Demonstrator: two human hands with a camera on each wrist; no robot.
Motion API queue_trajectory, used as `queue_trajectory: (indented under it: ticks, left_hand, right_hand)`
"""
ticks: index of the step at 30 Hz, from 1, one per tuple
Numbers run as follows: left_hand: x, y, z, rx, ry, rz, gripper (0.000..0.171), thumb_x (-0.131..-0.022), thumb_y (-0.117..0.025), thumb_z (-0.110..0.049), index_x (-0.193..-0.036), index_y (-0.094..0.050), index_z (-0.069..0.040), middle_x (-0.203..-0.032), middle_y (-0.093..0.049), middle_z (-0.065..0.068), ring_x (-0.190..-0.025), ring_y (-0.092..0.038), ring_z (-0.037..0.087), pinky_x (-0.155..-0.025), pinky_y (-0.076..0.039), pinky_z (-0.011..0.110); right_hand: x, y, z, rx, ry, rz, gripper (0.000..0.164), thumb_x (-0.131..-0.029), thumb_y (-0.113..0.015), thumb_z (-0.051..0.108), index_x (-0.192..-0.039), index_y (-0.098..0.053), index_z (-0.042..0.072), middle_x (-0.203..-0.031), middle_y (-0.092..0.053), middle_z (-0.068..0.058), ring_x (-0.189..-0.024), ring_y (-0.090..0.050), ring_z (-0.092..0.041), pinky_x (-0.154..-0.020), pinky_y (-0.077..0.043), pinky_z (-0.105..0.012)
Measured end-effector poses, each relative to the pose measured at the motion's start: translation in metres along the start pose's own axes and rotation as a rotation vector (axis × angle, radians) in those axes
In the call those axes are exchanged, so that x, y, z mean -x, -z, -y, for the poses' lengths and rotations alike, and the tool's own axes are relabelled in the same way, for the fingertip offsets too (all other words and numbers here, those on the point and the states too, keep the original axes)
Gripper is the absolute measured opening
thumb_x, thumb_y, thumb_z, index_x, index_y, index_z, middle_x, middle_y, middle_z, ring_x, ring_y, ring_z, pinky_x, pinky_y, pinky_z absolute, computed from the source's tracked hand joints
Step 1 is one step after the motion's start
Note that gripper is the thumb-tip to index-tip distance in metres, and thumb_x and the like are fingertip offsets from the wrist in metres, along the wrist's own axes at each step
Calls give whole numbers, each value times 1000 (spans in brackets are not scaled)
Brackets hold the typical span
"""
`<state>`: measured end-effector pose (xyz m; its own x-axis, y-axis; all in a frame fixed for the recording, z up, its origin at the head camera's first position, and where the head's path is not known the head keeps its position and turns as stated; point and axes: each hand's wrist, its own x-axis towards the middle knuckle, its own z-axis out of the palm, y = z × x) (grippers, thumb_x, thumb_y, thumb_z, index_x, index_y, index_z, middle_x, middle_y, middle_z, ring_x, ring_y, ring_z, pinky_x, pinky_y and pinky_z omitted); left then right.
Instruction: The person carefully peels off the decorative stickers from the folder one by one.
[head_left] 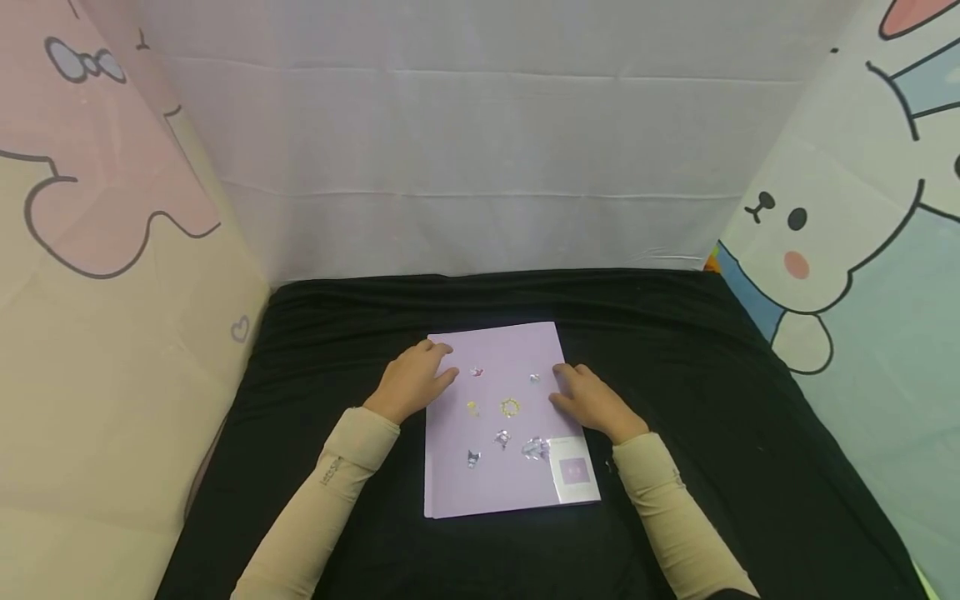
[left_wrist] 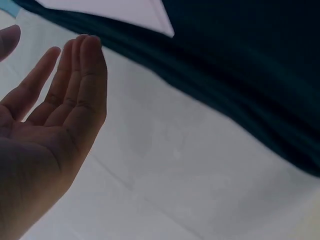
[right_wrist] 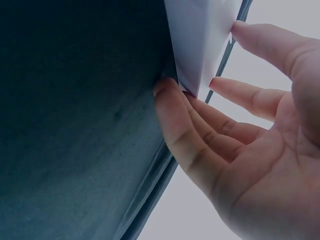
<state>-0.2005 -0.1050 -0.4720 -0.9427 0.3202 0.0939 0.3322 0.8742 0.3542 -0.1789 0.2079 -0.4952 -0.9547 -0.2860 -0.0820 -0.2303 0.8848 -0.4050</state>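
A flat lilac book or folder (head_left: 491, 483) lies on the black cloth, its cover dotted with small shiny decorations. Among these are a yellow ring (head_left: 510, 407) and several silvery pieces. A pale label with a purple square (head_left: 574, 471) covers the lower right corner. At the upper left edge is my left hand (head_left: 411, 379), fingers loosely extended; in the left wrist view they hold nothing. Beside the right edge, my right hand (head_left: 596, 402) has thumb and index finger at the cover. Its other fingers lie along the book's side in the right wrist view (right_wrist: 195, 65).
Black cloth (head_left: 345, 333) spreads over the table around the book. A white curtain (head_left: 480, 167) hangs behind. Cartoon-printed sheets stand along the left (head_left: 112, 350) and the right side (head_left: 862, 250).
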Motion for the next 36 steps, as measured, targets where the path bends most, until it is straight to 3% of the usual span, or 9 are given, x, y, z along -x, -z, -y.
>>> queue_trajectory:
  ticks: [6,11,21,27,36]
  left_hand:
    - [-18,-29,7,14,4,0,29,-96,-66,-30,-113,-73,-8,-111,-69,10,-97,-66,24,-81,-56,41]
    - [-29,-42,6,-14,9,5,24,-93,-67,-27,-104,-75,-7,-95,-68,7,-82,-64,22,-69,-55,38]
    - [-39,-49,-9,-118,52,60,26,-94,-67,-28,-89,-68,-2,-75,-56,7,-66,-54,21,-55,-48,37]
    - [-39,-50,-17,-51,81,73,29,-94,-70,-34,-83,-68,-7,-72,-56,3,-65,-54,18,-56,-48,35]
    - [-42,-54,-19,12,112,69,22,-94,-71,-26,-89,-72,-5,-76,-64,4,-66,-57,18,-58,-50,34]
  right_hand:
    - [0,-1,-2,17,-7,6,55,-96,-67,27,-141,-50,1,-121,-59,-22,-98,-61,-29,-83,-54,-46]
    - [0,-1,-2,28,-8,3,55,-96,-67,28,-141,-50,2,-121,-59,-22,-96,-61,-29,-82,-54,-46]
    - [0,-2,-2,56,-21,11,55,-96,-67,28,-141,-50,3,-119,-59,-22,-92,-61,-28,-76,-54,-45]
    - [1,0,-1,75,-9,3,54,-96,-67,27,-140,-51,1,-117,-59,-23,-90,-61,-28,-75,-54,-45]
    - [1,2,0,65,-6,2,55,-96,-67,27,-141,-50,0,-119,-58,-24,-92,-61,-29,-77,-54,-45]
